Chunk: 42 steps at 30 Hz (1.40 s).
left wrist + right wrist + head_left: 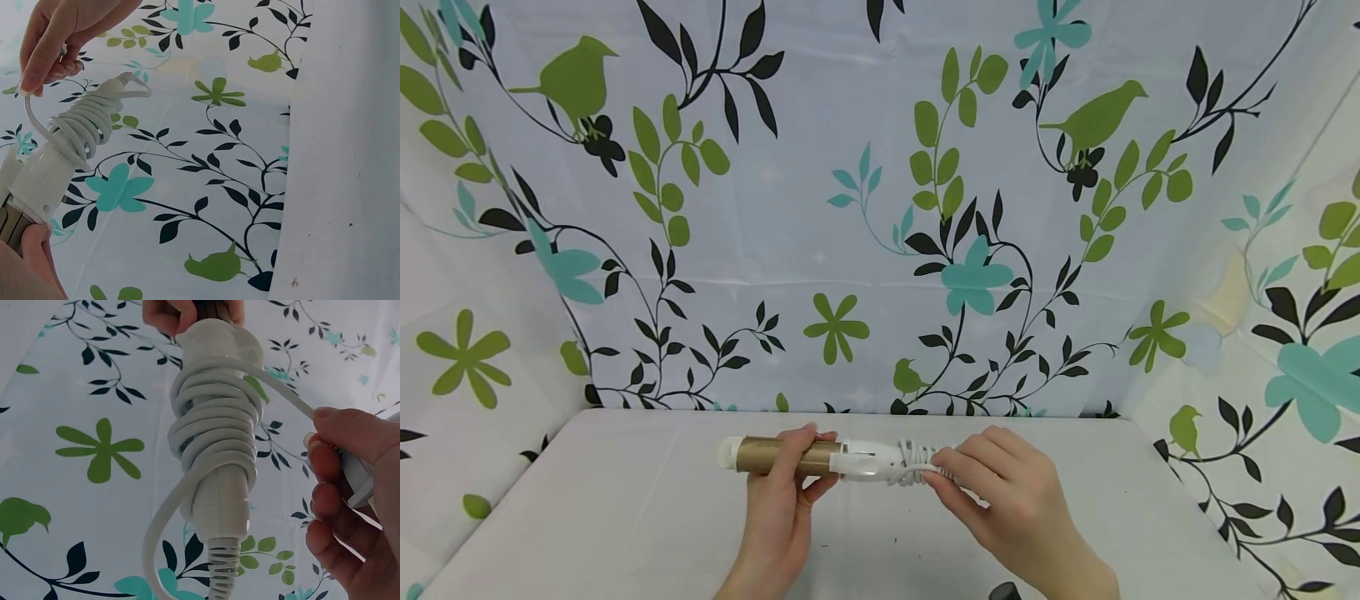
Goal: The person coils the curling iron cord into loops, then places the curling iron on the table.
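A curling iron with a gold barrel and a white handle is held level above the white table. My left hand grips it round the barrel, and the pale tip sticks out to the left. A white power cord is wound in several coils round the handle. In the right wrist view my right hand pinches the cord's loose length between thumb and forefinger, pulled out to one side. Inside that hand's curled fingers shows a pale, hard-edged piece, partly hidden. A ribbed strain relief ends the handle.
The white table spreads below both hands, with a few small dark specks on it. Cloth printed with leaves, birds and flowers hangs at the back and sides. A dark object shows at the bottom edge near my right forearm.
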Available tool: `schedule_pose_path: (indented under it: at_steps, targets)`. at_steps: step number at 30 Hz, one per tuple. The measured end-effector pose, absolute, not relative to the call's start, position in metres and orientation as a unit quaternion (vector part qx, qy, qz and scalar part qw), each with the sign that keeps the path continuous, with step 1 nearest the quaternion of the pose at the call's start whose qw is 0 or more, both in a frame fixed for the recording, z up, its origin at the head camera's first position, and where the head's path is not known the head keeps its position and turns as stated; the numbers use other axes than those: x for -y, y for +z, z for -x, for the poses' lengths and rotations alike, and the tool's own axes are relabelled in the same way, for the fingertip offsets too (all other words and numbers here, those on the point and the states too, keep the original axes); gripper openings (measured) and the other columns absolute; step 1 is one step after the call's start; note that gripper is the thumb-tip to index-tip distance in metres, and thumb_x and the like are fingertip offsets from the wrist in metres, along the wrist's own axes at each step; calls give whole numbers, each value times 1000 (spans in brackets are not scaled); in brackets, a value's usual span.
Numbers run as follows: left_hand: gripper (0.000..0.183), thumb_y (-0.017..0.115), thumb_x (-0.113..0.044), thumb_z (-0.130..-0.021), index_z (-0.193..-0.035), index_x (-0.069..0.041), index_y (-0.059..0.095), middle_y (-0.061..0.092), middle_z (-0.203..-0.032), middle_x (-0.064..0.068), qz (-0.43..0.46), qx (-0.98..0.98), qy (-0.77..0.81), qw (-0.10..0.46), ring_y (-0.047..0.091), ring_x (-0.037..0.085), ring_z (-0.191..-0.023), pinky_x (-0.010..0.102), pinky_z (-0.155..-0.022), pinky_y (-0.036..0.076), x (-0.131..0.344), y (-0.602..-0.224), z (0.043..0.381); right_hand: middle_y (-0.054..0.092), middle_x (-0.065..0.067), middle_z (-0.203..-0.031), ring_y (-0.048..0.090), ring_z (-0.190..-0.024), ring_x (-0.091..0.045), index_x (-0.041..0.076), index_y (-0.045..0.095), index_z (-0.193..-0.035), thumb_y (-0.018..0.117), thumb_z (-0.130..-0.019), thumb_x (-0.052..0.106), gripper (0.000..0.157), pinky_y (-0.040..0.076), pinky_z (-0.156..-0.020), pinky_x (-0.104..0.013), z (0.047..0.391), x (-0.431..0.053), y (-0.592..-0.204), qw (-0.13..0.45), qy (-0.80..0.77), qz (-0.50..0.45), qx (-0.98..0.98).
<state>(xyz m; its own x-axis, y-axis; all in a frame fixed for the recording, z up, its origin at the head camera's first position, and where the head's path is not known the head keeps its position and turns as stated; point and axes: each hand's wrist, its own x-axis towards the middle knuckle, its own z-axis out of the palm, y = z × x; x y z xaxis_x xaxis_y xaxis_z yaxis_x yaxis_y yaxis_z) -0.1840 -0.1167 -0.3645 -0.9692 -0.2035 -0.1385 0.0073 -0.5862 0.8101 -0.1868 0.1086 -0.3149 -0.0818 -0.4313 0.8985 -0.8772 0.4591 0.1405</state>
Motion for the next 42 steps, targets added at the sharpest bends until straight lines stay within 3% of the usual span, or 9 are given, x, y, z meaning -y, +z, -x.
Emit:
schedule_pose_path:
  at_steps: [10,14,18,20,25,33,39,42]
  targets:
    - [11,61,-20,-98,-89,-15,60,72,-94,1,-93,464,-880,37,67,13,-96,26,-74,56,115,-363,184,67,0,-77,54,-67,-14,7,74,-85,64,-99,28,27,46,-60,-21,193,-116,-320,490,249,-427,718]
    - [11,61,-20,-97,-90,-13,61,72,-90,1,-95,485,-869,22,67,14,-89,25,-70,55,114,-363,183,65,1,-84,56,-72,-13,9,73,-87,64,-98,33,28,44,-63,-19,196,-119,-323,459,282,-411,735]
    - [15,61,-23,-98,-101,-10,55,72,-91,1,-101,493,-864,2,67,14,-88,24,-69,55,113,-365,183,64,2,-89,59,-77,-10,12,73,-92,69,-94,31,20,47,-68,-17,199,-123,-328,410,331,-408,745]
    - [21,61,-25,-98,-107,-9,50,72,-92,1,-106,492,-864,-5,67,14,-89,24,-70,54,113,-366,183,66,3,-90,60,-78,-8,14,73,-96,76,-89,24,12,49,-70,-16,201,-126,-331,371,363,-407,752]
    - [26,60,-26,-98,-111,-7,48,70,-92,1,-111,489,-865,-9,67,15,-91,24,-69,55,113,-367,184,68,5,-90,56,-73,-5,20,72,-99,84,-78,8,27,48,-64,-19,209,-133,-339,232,456,-372,774]
    - [19,60,-24,-98,-104,-9,52,70,-91,2,-101,479,-872,-16,67,15,-90,24,-67,55,115,-367,183,68,-7,-105,61,-78,-16,13,72,-110,70,-92,9,18,55,-71,-31,224,-141,-350,-21,576,-308,757]
    - [16,60,-24,-97,-98,-9,54,70,-89,2,-92,481,-871,-26,67,16,-91,23,-66,54,115,-365,183,67,-10,-102,62,-76,-15,5,68,-118,61,-98,8,21,56,-70,-30,233,-129,-364,-134,624,-327,697]
    - [16,60,-25,-98,-98,-10,55,70,-90,1,-94,477,-874,-23,66,16,-92,24,-68,54,117,-365,183,67,-10,-105,63,-83,-14,0,67,-116,58,-100,9,21,56,-72,-27,235,-120,-369,-167,637,-321,681]
